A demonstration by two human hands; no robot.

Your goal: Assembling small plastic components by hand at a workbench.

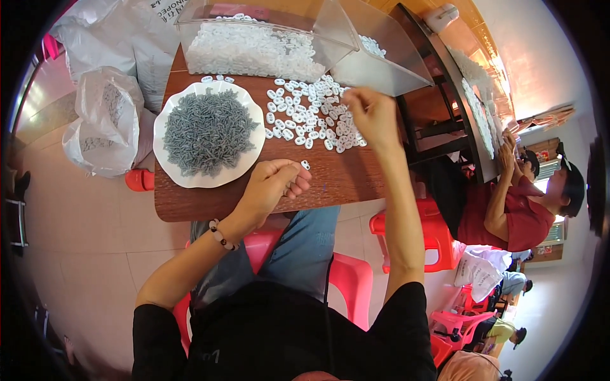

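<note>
My left hand [275, 182] is curled closed over the table's front part, palm turned inward; what its fingers hold, if anything, is hidden. Just past its fingertips is a small white oval plastic piece with two holes [305, 164]; whether it touches the fingers I cannot tell. Over the right edge of a spread of similar white pieces [311, 117] hovers my right hand [373, 117], slightly blurred, fingers drawn together with nothing clearly visible in them. A white scalloped plate [166, 173] left of my hands is heaped with small grey screw-like plastic parts [208, 133].
Clear plastic bins [254, 51] with white pieces line the back of the brown table [305, 190]. An open white sack [105, 124] stands left on the floor. At right are a red stool [419, 235] and a person in a dark red shirt [502, 216] working at another table.
</note>
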